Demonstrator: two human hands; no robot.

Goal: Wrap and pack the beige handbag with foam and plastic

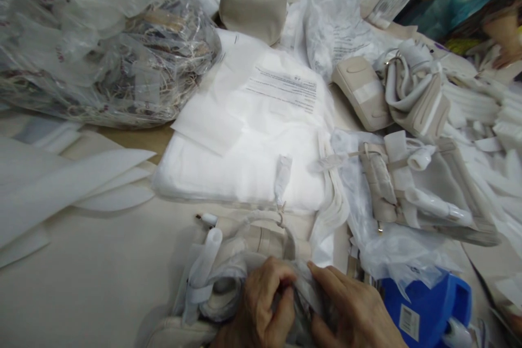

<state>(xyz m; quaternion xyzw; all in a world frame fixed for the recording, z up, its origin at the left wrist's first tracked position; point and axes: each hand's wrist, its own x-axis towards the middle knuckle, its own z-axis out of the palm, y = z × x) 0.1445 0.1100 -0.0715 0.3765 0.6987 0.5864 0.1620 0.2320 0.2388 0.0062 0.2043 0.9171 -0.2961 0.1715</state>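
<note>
In the head view, a beige handbag (261, 240) lies at the bottom centre, its handle and strap parts wrapped in thin white material. My left hand (269, 302) is closed in a pinch on the white wrapping (308, 285) at the near side of the bag. Close beside it, my right hand (353, 307) has its thumb and fingers closed on the same wrapping from the right. The exact spot under the fingertips is partly hidden. A small wrapped tag (282, 176) hangs off the bag's handle and rests on the white stack beyond.
Beyond the bag lies a stack of clear-bagged white sheets (244, 168). A large plastic bag of cords (163, 65) stands at the back left, white sheets (81, 185) below it. To the right are another beige bag (440, 190) and a blue holder (428, 304). Other people's arms show top right.
</note>
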